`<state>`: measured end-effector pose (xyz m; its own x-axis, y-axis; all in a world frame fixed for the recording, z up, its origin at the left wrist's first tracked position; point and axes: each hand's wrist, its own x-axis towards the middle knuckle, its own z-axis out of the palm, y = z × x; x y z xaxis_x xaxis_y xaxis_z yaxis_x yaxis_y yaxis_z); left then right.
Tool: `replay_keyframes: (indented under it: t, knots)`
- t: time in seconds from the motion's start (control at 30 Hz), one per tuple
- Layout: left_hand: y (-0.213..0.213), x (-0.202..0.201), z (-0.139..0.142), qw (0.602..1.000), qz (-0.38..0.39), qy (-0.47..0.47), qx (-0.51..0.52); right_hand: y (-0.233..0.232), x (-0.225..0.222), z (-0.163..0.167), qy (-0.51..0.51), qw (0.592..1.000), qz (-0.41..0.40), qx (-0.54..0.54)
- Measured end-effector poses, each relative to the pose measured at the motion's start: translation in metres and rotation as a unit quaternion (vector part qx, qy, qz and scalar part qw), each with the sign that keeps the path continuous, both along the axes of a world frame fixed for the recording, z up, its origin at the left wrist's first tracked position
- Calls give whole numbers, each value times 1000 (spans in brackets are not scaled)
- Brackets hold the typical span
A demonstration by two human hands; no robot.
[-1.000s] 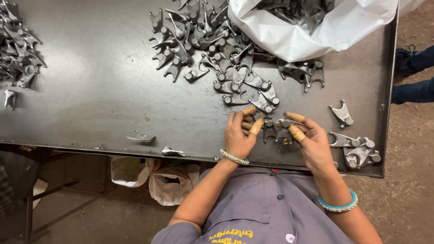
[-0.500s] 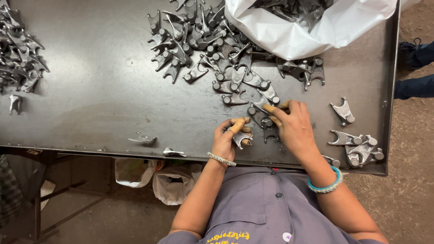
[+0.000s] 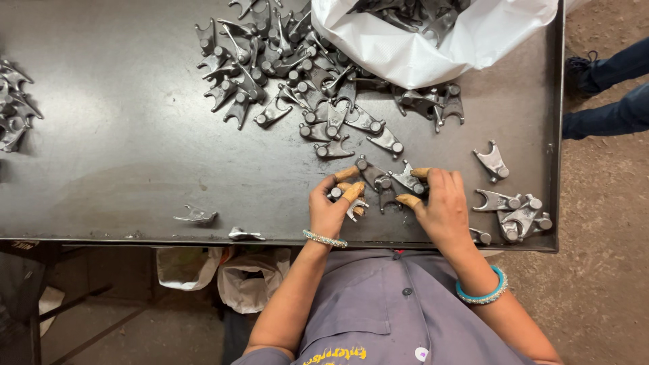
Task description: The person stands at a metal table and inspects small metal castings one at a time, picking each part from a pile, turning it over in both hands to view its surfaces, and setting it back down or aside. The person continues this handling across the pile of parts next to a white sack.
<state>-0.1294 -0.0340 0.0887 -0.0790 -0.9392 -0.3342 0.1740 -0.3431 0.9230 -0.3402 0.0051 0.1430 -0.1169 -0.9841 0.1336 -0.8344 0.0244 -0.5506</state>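
Observation:
My left hand (image 3: 334, 203) grips a small grey forked metal part (image 3: 351, 203) near the front edge of the dark metal table (image 3: 135, 149). My right hand (image 3: 439, 206) rests beside it, fingers spread on two similar forked parts (image 3: 395, 182). Orange-brown tips cover my fingers. A big heap of the same forked castings (image 3: 291, 74) lies further back, just beyond my hands.
A white sack (image 3: 433, 40) holding more parts sits at the back right. Sorted parts (image 3: 514, 213) lie at the front right corner, another group (image 3: 13, 108) at the far left, two stray pieces (image 3: 196, 216) near the front edge. A person's legs (image 3: 608, 94) stand at right.
My right hand has slid back to the right, from over the parts near the left hand to the pieces beside it. My left hand keeps its part.

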Motion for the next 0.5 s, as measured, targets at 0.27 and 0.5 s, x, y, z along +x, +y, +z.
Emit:
replay_keyframes:
  t: [0.27,0.5]
  knots:
    - [6,2,8,991,-126,-33,38,10,-7,-7,-124,991,-42,22]
    - [-3,21,16,979,-204,-7,0,2,33,10,-133,985,102,-45]
